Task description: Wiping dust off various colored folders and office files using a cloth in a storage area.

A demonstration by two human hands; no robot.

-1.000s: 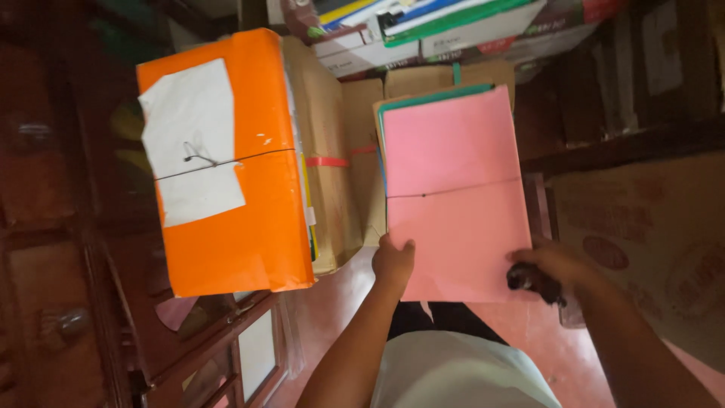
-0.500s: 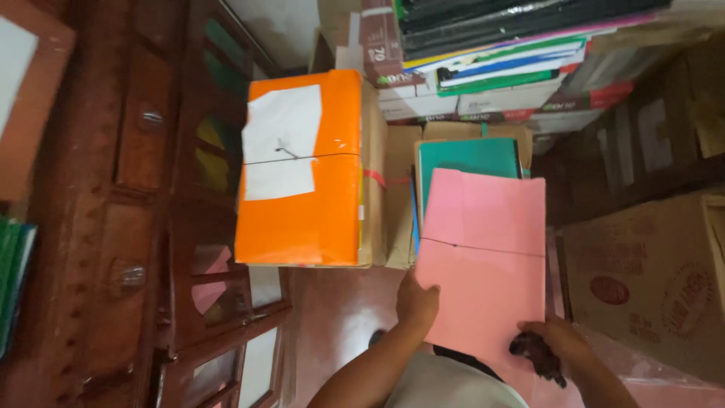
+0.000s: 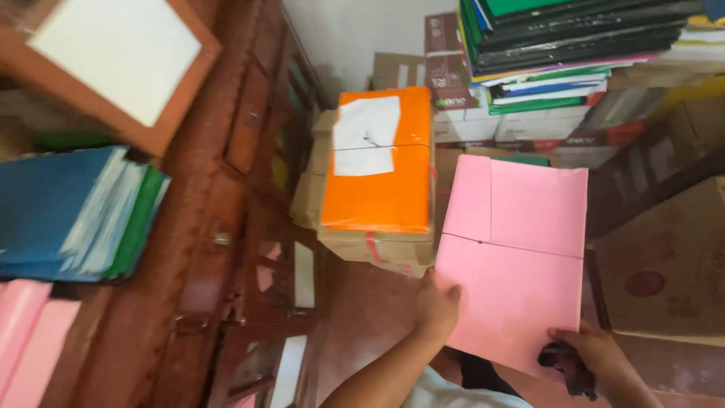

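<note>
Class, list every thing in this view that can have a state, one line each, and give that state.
Pink bundle: tied with thin string, held at its near edge.
Left hand: gripping the bundle's left edge.
Right hand: at the bundle's near corner, holding a small dark object.
Orange bundle: tied, lying on cardboard boxes.
Folder stack: piled flat.

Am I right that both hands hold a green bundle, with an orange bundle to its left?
Not quite. In the head view the left hand and right hand hold a pink bundle, not green; the orange bundle does sit to its left.
</note>
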